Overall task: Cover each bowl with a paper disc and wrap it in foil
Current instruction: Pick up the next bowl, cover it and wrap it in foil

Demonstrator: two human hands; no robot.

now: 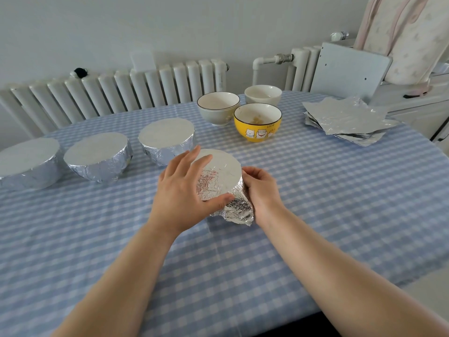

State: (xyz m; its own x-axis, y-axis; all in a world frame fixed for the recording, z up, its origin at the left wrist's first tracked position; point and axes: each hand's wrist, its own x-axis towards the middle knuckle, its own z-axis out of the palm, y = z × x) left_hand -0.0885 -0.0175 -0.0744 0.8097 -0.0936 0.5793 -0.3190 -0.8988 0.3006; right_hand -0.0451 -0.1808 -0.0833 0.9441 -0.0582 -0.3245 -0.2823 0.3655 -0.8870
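Checked tablecloth (315,190), mid-table: I'm steadying the fourth bowl (223,176), left hand (182,188) lying flat-fingered on top, right hand (261,188) curling around the foil side. Best pressing folds snug under the rim, turning gradually.

Three foil-wrapped bowls (166,139) stand in a row on the left of the checked tablecloth (340,203), with narrow gaps between them. Behind the centre, a yellow bowl (257,122) and two pale bowls (218,107) cluster close together. A stack of foil sheets (345,120) fills the far right. The near half of the cloth lies open on both sides.
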